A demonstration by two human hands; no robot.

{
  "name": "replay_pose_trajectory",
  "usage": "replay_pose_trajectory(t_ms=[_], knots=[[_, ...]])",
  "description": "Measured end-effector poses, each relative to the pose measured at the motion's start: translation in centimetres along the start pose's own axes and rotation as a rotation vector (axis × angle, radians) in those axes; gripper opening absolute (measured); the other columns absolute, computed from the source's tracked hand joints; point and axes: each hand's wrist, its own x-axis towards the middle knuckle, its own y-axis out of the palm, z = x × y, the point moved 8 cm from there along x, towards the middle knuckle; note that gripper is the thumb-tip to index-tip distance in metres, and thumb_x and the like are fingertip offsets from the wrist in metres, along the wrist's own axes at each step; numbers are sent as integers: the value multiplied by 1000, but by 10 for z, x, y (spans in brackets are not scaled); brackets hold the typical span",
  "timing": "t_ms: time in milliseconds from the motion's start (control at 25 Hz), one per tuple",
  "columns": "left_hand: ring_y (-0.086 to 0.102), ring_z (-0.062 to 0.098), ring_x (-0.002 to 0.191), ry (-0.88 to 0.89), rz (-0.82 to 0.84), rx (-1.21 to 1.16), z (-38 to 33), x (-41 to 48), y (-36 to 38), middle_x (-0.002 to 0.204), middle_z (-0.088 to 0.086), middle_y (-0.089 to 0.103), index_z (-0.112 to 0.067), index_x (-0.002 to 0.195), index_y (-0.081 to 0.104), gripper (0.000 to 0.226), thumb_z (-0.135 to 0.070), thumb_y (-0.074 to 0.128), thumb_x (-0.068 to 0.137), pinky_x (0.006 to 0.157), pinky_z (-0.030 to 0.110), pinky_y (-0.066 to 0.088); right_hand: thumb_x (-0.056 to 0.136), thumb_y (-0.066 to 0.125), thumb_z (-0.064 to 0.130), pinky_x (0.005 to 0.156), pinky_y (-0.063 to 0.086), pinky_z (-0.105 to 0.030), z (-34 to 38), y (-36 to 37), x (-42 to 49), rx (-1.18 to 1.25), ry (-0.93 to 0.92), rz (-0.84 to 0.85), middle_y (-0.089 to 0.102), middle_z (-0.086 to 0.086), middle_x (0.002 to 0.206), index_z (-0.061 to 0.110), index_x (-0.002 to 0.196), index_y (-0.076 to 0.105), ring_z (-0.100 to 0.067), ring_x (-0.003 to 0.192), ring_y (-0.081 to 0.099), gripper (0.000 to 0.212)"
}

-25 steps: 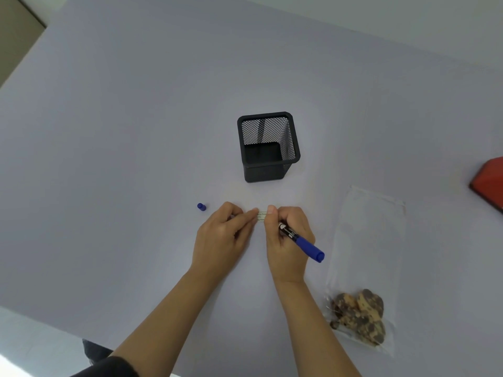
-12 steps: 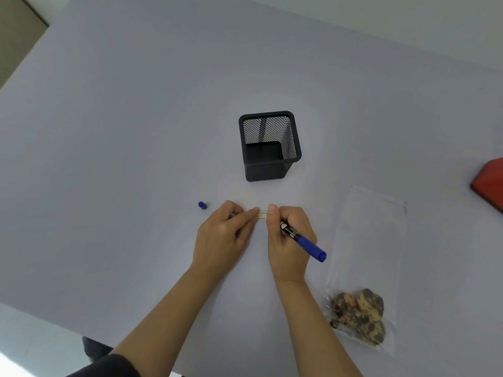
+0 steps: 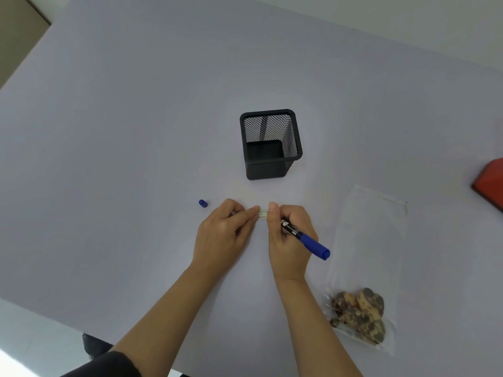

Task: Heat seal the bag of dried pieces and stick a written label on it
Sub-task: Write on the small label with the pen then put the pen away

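Observation:
A small white label (image 3: 263, 214) lies on the table between my two hands. My left hand (image 3: 223, 235) pinches its left end. My right hand (image 3: 290, 235) pinches its right end and also holds a blue marker (image 3: 306, 239), whose blue end points back to the right. The marker's blue cap (image 3: 203, 203) sits on the table left of my left hand. The clear bag (image 3: 366, 265) lies flat at the right, with brown dried pieces (image 3: 359, 314) bunched at its near end.
A black mesh pen holder (image 3: 270, 144) stands just beyond my hands. A red object (image 3: 490, 183) is cut off by the right edge. The table's near edge (image 3: 54, 319) runs across the lower left.
Both hands stay on the label with hardly any shift. The bag, cap and pen holder have not moved.

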Motion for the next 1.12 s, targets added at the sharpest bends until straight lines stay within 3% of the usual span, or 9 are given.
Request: replay_pose_trajectory(t_ms=[480, 680, 880, 1120], knots=[[53, 15, 56, 7, 13, -8, 1, -1, -1, 75, 3, 59, -14, 100, 74, 25, -26, 55, 87, 46, 22, 42, 91, 49, 36, 55, 39, -10, -2, 4, -1, 21, 25, 24, 47, 3, 61, 14, 67, 48, -7, 56, 43, 33], [52, 14, 56, 1, 18, -7, 1, 1, 0, 75, 3, 59, -15, 101, 73, 25, -27, 55, 88, 45, 24, 44, 91, 52, 28, 53, 39, -13, -5, 5, 0, 2, 23, 29, 46, -1, 59, 5, 63, 47, -12, 54, 42, 36], [53, 16, 57, 0, 19, -9, 2, 0, 1, 75, 3, 59, -15, 101, 73, 26, -27, 54, 88, 45, 28, 46, 89, 51, 19, 58, 37, -5, 2, 5, 0, -48, -46, 37, 45, 2, 61, 4, 62, 48, -10, 57, 42, 31], [54, 17, 56, 6, 11, -11, 1, 0, 0, 75, 4, 59, -15, 100, 73, 26, -27, 54, 87, 44, 29, 47, 89, 51, 20, 58, 36, -4, 3, 4, 1, -61, -46, 21, 44, 3, 62, 4, 61, 48, -12, 58, 42, 32]])
